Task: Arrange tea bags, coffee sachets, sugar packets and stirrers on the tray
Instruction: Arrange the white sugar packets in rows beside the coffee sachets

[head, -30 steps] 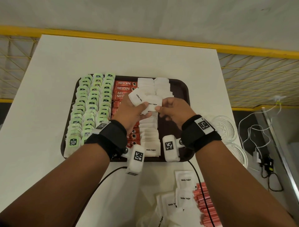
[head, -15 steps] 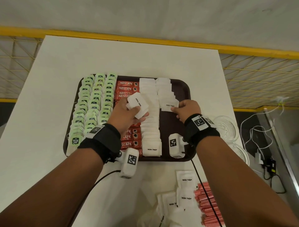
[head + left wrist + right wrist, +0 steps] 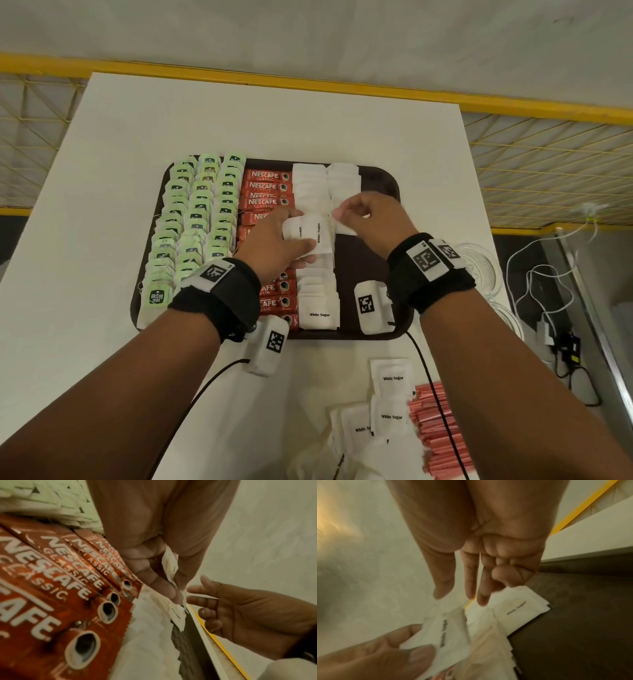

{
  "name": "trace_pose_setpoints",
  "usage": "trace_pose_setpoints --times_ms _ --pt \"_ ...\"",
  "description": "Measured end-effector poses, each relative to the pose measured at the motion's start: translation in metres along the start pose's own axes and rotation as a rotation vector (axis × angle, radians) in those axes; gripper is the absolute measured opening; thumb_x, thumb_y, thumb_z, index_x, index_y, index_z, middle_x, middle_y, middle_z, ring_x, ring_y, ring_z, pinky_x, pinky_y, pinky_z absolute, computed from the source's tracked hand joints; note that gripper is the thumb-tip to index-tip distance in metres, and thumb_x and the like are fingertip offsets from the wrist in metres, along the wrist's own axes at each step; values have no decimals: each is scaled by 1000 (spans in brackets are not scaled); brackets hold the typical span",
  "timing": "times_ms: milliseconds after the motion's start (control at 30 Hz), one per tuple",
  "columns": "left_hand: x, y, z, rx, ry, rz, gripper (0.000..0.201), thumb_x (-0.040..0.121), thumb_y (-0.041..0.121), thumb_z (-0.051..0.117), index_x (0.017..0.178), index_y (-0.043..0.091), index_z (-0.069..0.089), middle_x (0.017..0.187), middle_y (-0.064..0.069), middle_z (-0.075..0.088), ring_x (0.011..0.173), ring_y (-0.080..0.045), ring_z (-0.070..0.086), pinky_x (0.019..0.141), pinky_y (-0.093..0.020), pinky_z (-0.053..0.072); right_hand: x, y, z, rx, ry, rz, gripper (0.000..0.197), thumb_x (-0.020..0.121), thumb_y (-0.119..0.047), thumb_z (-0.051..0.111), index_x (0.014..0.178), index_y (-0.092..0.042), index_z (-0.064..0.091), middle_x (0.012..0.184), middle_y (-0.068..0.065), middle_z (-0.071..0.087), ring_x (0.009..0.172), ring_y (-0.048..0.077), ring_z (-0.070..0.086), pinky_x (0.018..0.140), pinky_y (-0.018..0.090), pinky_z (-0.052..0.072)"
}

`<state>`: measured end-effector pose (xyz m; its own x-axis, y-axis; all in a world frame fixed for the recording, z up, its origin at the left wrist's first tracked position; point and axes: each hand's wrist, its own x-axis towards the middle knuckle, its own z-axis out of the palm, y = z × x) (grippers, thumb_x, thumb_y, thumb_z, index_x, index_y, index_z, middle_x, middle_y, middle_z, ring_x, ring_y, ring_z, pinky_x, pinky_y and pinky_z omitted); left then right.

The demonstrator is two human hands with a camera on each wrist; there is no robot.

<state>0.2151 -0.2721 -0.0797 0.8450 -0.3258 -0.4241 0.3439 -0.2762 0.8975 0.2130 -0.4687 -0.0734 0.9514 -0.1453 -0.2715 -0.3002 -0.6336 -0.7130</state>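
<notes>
Over the tray [image 3: 383,178], a small stack of White Sugar packets [image 3: 310,236] is pinched in the left hand [image 3: 274,243], long axis running twelve to six. At three o'clock of it, the right hand [image 3: 373,216] is reached in, thumb and fingers parted and holding nothing. Just beyond, at twelve o'clock, the unfinished second sugar column [image 3: 343,181] is nearest that hand.

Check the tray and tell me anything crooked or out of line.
Mostly tidy. One Nescafe sachet in the far part of the red column lies skewed across its neighbours. The second sugar column stops partway down the tray, simply unfinished; the left hand holds more sugar packets.
</notes>
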Motion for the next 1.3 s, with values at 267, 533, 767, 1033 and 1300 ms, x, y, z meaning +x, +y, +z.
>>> trace_pose_setpoints --times_ms 267,533,767,1033,1300 --pt "-2 8 11 126 -76 66 38 88 7 70 117 22 50 103 -7 67 76 -15 74 67 -29 61 -9 8 3 -74 -81 -134 17 82 -23 76 95 -19 67 89 -4 64 70 3 54 69 25 44" --pt "-4 0 4 -21 16 4 33 100 4 42 127 23 41 112 -4 61 85 -18 73 69 -27 60 -6 44 0 398 201 263 9 91 -12 66 91 -18 61 90 9 71 74 25 74 81 44 60" --pt "-5 -7 -4 219 279 82 23 101 19 47 123 16 44 95 1 59 74 -13 57 55 -23 45 -1 46 14 364 243 380 16 84 -17 75 80 -14 60 76 8 71 64 23 72 77 45 61" --pt "-7 -9 -5 42 247 35 20 98 17 56 116 18 48 109 0 65 89 -13 68 81 -35 59 3 41 15 39 215 372 28 81 -40 74 78 -17 60 83 8 70 81 29 68 81 44 57" --pt "-7 -7 10 -217 172 35 17 97 8 57 111 11 50 112 -9 66 100 -21 69 79 -30 60 -28 -3 12 261 -74 145 27 88 -39 69 102 -15 68 93 -1 70 75 11 64 62 24 53"
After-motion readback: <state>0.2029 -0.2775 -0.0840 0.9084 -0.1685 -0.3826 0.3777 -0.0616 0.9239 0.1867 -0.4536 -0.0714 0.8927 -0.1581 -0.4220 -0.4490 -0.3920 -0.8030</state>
